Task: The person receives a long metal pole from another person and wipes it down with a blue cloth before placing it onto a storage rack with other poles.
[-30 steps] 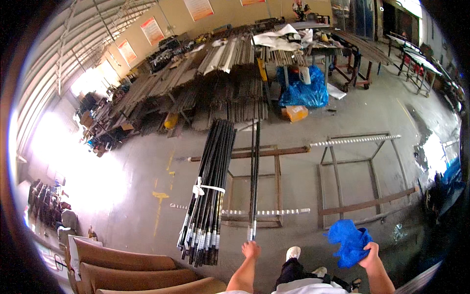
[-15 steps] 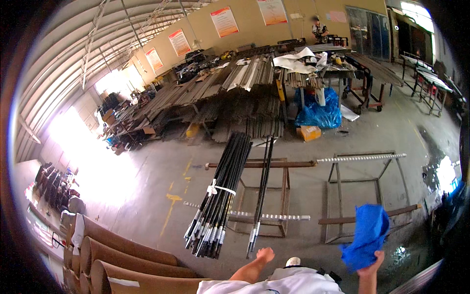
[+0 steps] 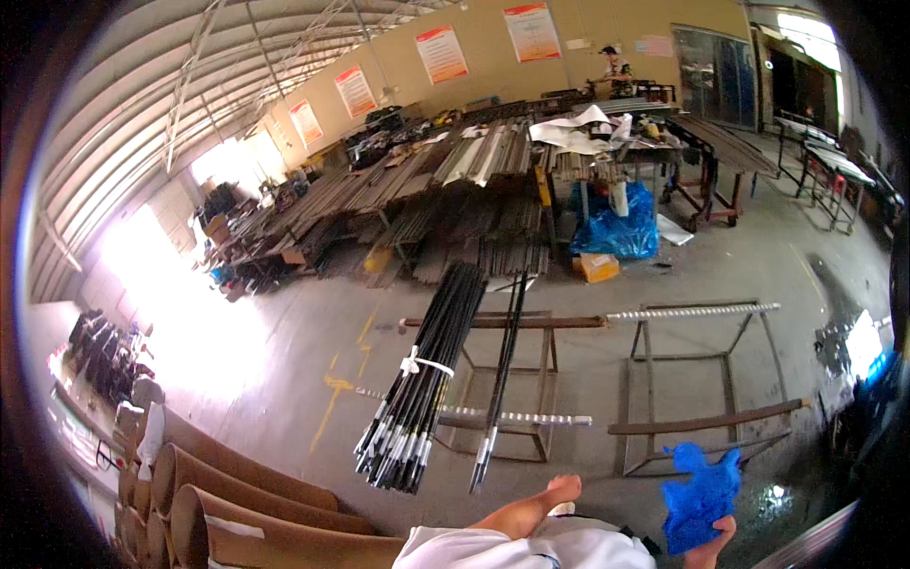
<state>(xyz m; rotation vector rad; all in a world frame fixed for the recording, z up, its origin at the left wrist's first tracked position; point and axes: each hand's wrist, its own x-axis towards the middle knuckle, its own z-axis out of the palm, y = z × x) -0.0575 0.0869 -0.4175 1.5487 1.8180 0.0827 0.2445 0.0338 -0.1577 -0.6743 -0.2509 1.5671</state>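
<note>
In my right hand [image 3: 711, 542], at the lower right, I grip a crumpled blue cloth [image 3: 700, 503], its loose part standing up above my fingers. My left hand [image 3: 564, 488] is in front of my body with the fingers curled in, and nothing shows in it. Nearest to it lies a small group of thin black rods [image 3: 500, 398] with silvery lower ends. To their left is a thick bundle of similar black rods [image 3: 427, 370], bound by a white tie [image 3: 413, 363]. Both lots rest across bars on a metal frame.
A second metal frame [image 3: 730, 379] stands at right, carrying a brown bar [image 3: 706, 417] and a white-wrapped bar [image 3: 692, 311]. Large brown cardboard tubes [image 3: 275, 531] lie at lower left. Beyond are racks of long metal bars [image 3: 398, 180], a blue plastic bag [image 3: 616, 228] and a person [image 3: 614, 64].
My left hand has moved right, toward my body's middle. My right hand has come down and slightly left, and the blue cloth has changed shape. The rods lie as before.
</note>
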